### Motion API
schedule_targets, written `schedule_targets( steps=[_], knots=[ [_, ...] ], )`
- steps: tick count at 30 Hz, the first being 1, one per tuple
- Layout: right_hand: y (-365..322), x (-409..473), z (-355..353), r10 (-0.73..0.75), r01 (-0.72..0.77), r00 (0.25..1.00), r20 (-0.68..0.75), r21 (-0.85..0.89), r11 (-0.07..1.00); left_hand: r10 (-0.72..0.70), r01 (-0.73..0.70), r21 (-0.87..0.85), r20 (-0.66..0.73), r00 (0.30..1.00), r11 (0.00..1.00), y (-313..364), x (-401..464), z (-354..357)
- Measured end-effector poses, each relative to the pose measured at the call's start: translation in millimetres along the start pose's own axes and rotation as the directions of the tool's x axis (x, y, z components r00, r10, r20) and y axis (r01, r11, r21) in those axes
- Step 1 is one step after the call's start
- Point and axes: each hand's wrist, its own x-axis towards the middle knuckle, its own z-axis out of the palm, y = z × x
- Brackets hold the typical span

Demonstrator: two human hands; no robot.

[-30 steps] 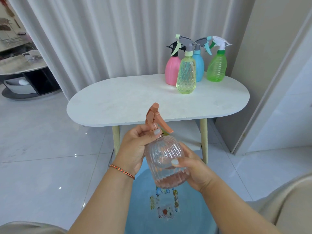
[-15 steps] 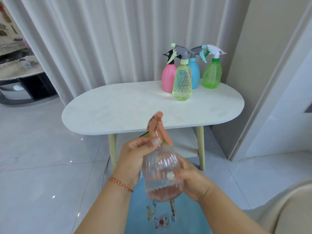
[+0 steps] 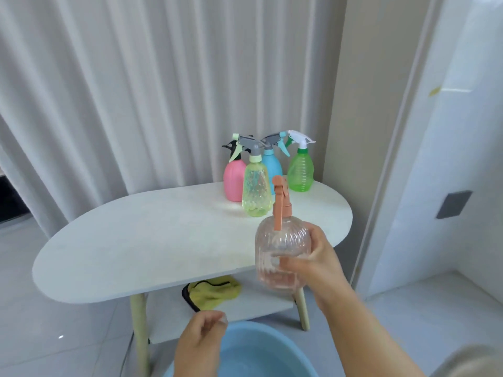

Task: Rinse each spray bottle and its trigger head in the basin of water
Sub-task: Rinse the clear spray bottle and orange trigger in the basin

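My right hand grips a clear peach ribbed spray bottle with an orange trigger head, upright and raised over the right front of the white oval table. A little pink water sits in its base. My left hand hangs low by the rim of the blue basin, fingers loosely curled, holding nothing. Several more spray bottles stand at the table's back right: pink, yellow-green, blue and green.
A yellow cloth lies on the table's lower shelf. White curtains hang behind the table. A beige wall and white door frame stand close on the right. Grey tiled floor spreads to the left.
My left hand let go of the trigger head and dropped to the basin rim. My right hand lifted the peach bottle up and right toward the table. The view tilted upward.
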Motion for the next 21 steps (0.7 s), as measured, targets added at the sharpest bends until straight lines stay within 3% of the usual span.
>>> schedule_targets(
  steps=[3, 5, 7, 10, 12, 15, 21],
  knots=[
    [-7, 26, -11, -0.005, 0.000, 0.994, -0.112, -0.041, 0.999, 0.290, -0.273, 0.285, -0.019, 0.957, 0.919, 19, 16, 4],
    [-9, 44, -15, -0.004, -0.003, 0.986, -0.169, -0.045, 0.999, 0.475, -0.436, 0.425, 0.016, 0.880, 0.793, 38, 38, 8],
    [-11, 62, -18, -0.002, -0.015, 0.976, -0.216, -0.076, 0.997, 0.569, -0.505, 0.545, 0.062, 0.820, 0.669, 52, 68, 16],
    [-13, 92, -19, 0.011, -0.046, 0.966, -0.258, -0.130, 0.990, 0.500, -0.432, 0.677, 0.108, 0.859, 0.596, 61, 112, 28],
    [-12, 109, -20, 0.011, -0.053, 0.965, -0.261, -0.155, 0.986, 0.447, -0.376, 0.783, 0.142, 0.883, 0.496, 61, 127, 34],
    [-6, 134, -17, 0.007, -0.069, 0.960, -0.280, -0.215, 0.974, 0.479, -0.361, 0.850, 0.151, 0.865, 0.384, 55, 133, 37],
    [6, 186, -11, 0.048, -0.117, 0.946, -0.320, -0.200, 0.973, 0.521, -0.361, 0.846, 0.120, 0.845, 0.391, 50, 136, 38]
  ],
)
